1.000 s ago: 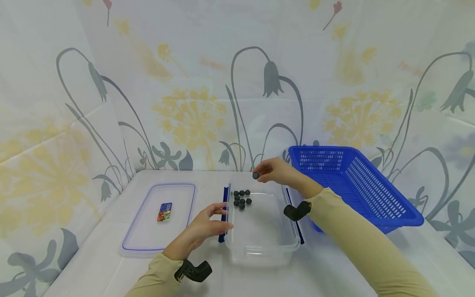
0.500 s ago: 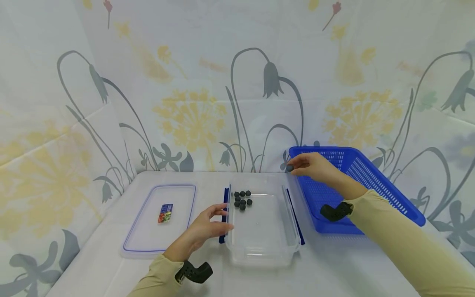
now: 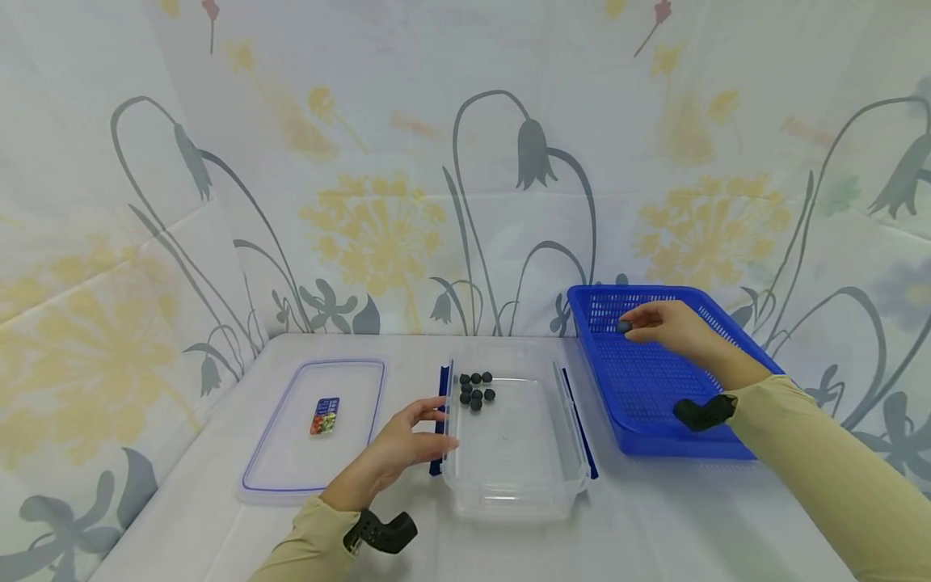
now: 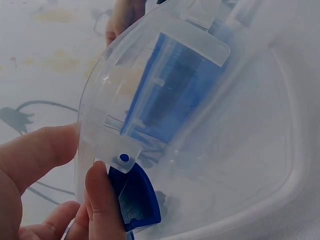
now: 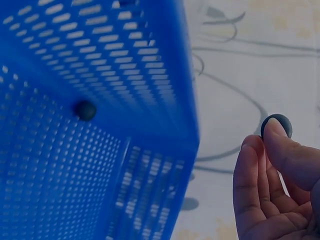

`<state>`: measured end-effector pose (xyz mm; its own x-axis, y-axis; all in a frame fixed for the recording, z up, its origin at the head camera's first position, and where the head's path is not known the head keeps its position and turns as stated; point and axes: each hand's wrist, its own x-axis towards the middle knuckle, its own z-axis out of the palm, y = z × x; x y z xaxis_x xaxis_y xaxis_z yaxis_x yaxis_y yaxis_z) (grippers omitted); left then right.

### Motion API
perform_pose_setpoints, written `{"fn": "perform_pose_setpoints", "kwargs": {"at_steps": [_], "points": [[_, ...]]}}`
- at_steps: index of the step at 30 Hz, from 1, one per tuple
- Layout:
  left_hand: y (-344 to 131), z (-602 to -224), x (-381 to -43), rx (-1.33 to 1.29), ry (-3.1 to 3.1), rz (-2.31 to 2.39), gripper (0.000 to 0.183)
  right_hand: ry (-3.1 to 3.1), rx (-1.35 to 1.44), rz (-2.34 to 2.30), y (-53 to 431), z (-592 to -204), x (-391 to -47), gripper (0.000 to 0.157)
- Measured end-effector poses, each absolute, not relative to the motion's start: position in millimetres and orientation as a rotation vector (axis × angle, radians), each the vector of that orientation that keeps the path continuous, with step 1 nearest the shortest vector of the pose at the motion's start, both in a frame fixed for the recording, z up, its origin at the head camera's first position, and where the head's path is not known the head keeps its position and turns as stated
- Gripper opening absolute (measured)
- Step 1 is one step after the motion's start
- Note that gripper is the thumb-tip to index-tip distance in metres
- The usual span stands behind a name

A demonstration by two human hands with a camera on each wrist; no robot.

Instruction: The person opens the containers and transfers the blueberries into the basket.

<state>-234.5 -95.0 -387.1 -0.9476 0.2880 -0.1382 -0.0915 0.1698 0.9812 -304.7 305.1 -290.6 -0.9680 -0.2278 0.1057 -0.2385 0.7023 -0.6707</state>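
My right hand (image 3: 672, 330) pinches a small dark ball (image 3: 624, 326) between thumb and fingertips, over the left part of the blue perforated basket (image 3: 621, 432). In the right wrist view another dark ball (image 5: 86, 110) lies inside the basket. A clear plastic box (image 3: 509, 489) with blue side latches stands in the middle, several dark balls (image 3: 476, 394) grouped in its far left corner. My left hand (image 3: 407, 440) holds the box's left side at the rim. In the left wrist view its fingers (image 4: 102, 200) lie against the blue latch (image 4: 137, 197).
To the left, a clear lid (image 3: 280, 453) with a blue seal lies flat on the white-covered table (image 3: 640, 525). It carries a small colourful label (image 3: 325, 416). A flower-patterned cloth (image 3: 407, 121) hangs behind the table.
My right hand has carried the ball rightward, from above the far side of the clear box to over the blue basket. My left hand and the box have stayed in place.
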Motion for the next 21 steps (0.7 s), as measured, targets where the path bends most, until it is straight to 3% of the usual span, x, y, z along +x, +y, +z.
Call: {"fn": "perform_pose_setpoints", "kwargs": {"at_steps": [21], "points": [[-95,-386,-234,0.181,2.145,1.861,0.072,-2.925,0.269,1.205,356,-325,-324,0.040]]}}
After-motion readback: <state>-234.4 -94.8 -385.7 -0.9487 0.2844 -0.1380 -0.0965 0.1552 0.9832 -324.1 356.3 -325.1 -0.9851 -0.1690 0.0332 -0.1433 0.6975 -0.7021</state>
